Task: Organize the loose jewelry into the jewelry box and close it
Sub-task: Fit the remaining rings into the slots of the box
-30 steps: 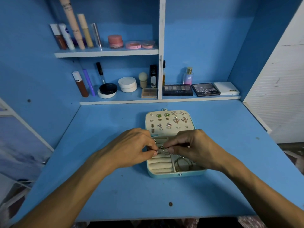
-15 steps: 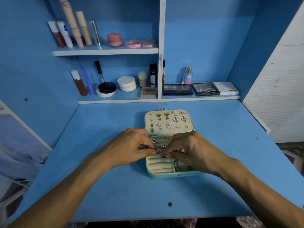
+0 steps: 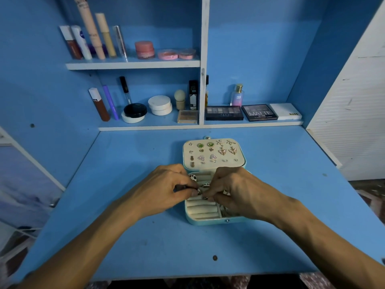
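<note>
Jewelry box [image 3: 208, 221]: pale turquoise, lay open on the blue desk [image 3: 145, 247], a snap stud on its front wall. Lid [image 3: 213, 163]: folded flat behind the box, its cream lining carrying rows of earrings [image 3: 210, 145], among them green round studs, starfish, butterflies and hearts. Ring rolls [image 3: 201, 208]: cream, filling the left part of the box; a black-and-white ring [image 3: 193, 177] sat in the rearmost rolls. Left hand [image 3: 164, 188]: reached in over the box's left edge, fingers curled, thumb and forefinger pinching a small silver ring [image 3: 199, 191] just above the rolls. Right hand [image 3: 239, 190]: lay over the box's right part and hid what was stored there, fingers curled, fingertips closed on the same ring from the other side. Behind the box, on the lower shelf [image 3: 145, 127]: two dark eyeshadow palettes [image 3: 224, 113], a white case [image 3: 285, 111], a perfume bottle [image 3: 237, 95], round white compacts [image 3: 160, 105], a sponge applicator [image 3: 179, 99] and several tubes. Higher behind the box, on the upper shelf [image 3: 133, 64]: upright tubes [image 3: 91, 30] and pink jars [image 3: 144, 49].
</note>
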`<move>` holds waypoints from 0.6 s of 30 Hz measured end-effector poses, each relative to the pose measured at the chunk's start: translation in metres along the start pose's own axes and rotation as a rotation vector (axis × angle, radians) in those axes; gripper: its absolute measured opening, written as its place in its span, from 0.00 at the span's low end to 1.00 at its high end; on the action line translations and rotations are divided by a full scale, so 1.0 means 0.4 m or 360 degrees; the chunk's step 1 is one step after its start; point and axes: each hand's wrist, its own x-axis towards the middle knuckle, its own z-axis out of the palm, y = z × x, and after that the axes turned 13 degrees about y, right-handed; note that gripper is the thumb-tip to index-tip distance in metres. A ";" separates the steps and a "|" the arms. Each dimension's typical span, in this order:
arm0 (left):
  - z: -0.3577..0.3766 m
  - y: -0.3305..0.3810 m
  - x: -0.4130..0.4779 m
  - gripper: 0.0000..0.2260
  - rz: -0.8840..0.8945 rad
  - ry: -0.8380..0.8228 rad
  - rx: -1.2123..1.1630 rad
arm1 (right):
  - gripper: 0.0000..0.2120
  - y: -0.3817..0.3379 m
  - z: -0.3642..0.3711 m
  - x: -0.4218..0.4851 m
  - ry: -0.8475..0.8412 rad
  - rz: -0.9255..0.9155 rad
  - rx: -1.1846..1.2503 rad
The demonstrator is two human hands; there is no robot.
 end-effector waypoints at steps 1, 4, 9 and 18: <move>0.002 0.000 -0.001 0.08 -0.0007 0.0016 -0.0008 | 0.11 0.002 -0.001 -0.001 0.0013 0.0025 0.0012; 0.009 -0.005 -0.006 0.11 -0.0047 0.0079 -0.0032 | 0.10 0.000 -0.004 0.002 0.0010 0.0035 0.0029; 0.002 -0.003 -0.001 0.13 -0.0042 0.0046 -0.0057 | 0.11 -0.009 -0.017 0.016 -0.0068 0.0043 0.0003; 0.002 0.001 0.010 0.05 -0.0024 0.0035 -0.0005 | 0.14 -0.014 -0.008 0.027 -0.0138 0.0102 -0.0047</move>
